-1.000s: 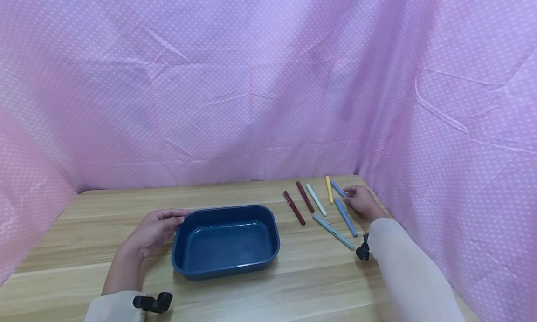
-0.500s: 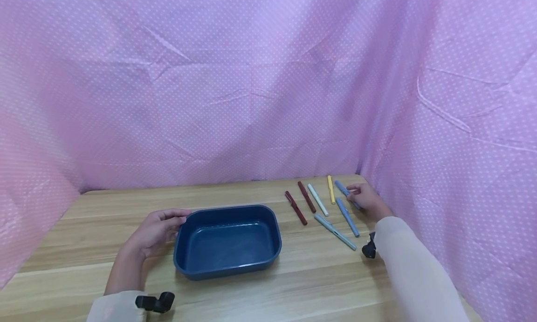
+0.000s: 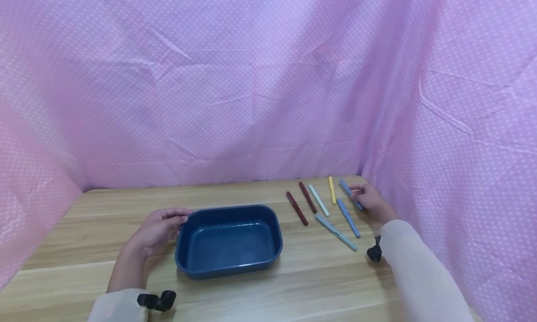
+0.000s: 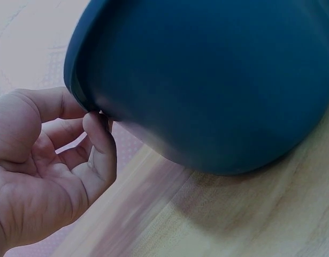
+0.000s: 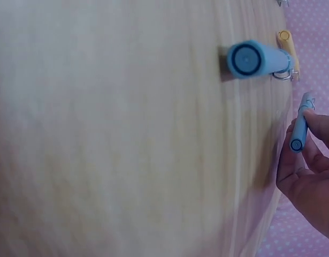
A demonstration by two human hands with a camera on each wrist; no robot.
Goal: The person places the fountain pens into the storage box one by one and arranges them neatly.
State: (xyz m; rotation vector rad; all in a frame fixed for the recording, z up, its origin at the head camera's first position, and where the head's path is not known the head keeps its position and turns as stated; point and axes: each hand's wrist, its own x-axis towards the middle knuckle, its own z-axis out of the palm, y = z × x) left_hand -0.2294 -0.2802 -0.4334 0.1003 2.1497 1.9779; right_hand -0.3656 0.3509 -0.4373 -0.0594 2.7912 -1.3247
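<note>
Presently, the left hand is pinching the dark blue tray; uneven pulling could be tilting it. Beyond a loose blue pen, the right hand is pinching a second blue pen at the far right of the table; careless turning could knock both pens.

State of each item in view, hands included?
Dark blue rectangular container: upright, rim held
Left hand: pinching container rim
Farther slim blue pen: pinched, lift unclear
Right hand: pinching farther blue pen
Nearer slim blue pen: lying
Slim yellow pen: lying
Slim mint pen: lying
Slim grey-green pen: lying
Two slim dark red pens: lying
</note>
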